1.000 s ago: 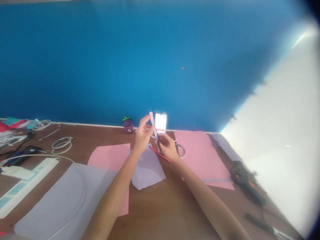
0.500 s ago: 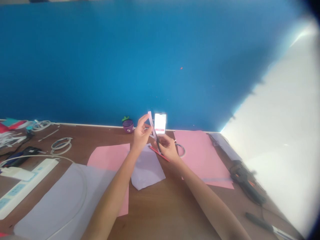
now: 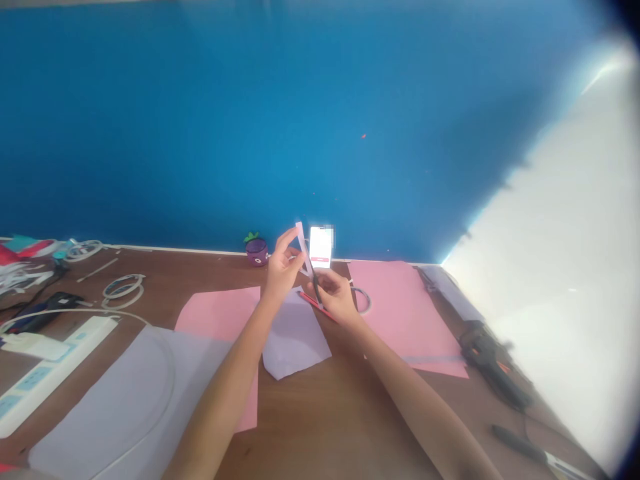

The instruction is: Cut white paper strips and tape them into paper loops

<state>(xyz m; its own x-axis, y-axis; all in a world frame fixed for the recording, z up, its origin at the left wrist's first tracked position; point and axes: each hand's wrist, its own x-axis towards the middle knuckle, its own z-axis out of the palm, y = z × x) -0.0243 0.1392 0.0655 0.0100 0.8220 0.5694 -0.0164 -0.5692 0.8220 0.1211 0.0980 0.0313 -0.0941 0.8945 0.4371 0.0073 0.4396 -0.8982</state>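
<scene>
My left hand pinches a narrow pale lilac paper strip, held up in front of the phone. Close beside it, my right hand is closed on a dark, slim tool that looks like scissors, its tip against the lower part of the strip. Fingers hide much of the tool. Under the hands lies a lilac paper piece with an uneven lower edge. A thin red stick, perhaps a pencil, rests by its upper right corner, partly behind my right hand.
A lit phone leans near the blue wall, with a purple pot to its left. Pink sheets and a large lilac sheet cover parts of the table. A power strip lies left, a glue gun right.
</scene>
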